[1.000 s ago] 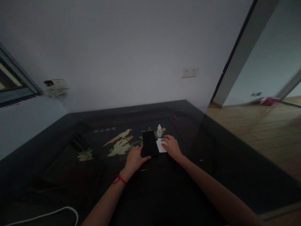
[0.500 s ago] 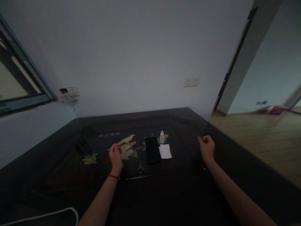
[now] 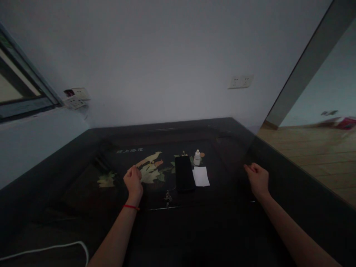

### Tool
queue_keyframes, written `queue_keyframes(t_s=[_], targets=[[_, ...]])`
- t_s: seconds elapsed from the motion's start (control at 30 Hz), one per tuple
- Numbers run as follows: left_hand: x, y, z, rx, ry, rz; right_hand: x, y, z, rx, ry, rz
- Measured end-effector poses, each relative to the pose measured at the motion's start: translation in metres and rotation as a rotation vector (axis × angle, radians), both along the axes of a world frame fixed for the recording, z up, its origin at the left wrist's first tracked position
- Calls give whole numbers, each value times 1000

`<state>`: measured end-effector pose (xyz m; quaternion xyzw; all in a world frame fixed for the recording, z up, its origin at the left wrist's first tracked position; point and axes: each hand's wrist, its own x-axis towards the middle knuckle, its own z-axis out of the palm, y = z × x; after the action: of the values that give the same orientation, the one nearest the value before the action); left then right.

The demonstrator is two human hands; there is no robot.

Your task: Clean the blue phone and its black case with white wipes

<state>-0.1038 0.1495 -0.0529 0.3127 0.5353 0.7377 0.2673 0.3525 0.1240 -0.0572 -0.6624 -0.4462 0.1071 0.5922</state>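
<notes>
My left hand [image 3: 134,181], with a red cord [image 3: 131,207] at the wrist, is curled into a fist over the painted flowers and bird on the dark tabletop [image 3: 211,226]. Nothing shows in its fingers. My right hand [image 3: 257,178] is also closed, out to the right, with nothing visible in it. Between the hands lies a black smartphone [image 3: 184,174], dark side up. A small silvery chain or charm [image 3: 168,197] is near its lower left corner. White folded paper [image 3: 201,176] lies against the phone's right side, and a small white dropper bottle [image 3: 197,158] stands upright behind the paper.
A white cable [image 3: 50,247] curves over the near left of the table. Behind the table rises a pale wall with a double socket [image 3: 240,82]. More sockets [image 3: 76,97] sit by the window at left. Tiled floor [image 3: 314,154] extends beyond the right edge.
The camera view has shifted slightly downward and closer. Both fists stay closed, my right one sitting further right in view. The phone, paper and bottle keep their places on the table.
</notes>
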Motion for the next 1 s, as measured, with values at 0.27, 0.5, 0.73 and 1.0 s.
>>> queue_keyframes(t_s=[0.27,0.5,0.73,1.0], targets=[[16,-9,2,9,64,-107,-4,-10,15,-72,43,19],[20,-13,8,-24,17,-141,0,-12,9,-168,177,58],[23,-16,12,-71,5,-146,2,-14,10,-239,237,50],[24,-19,15,-95,6,-126,-1,-15,12,-298,183,43]])
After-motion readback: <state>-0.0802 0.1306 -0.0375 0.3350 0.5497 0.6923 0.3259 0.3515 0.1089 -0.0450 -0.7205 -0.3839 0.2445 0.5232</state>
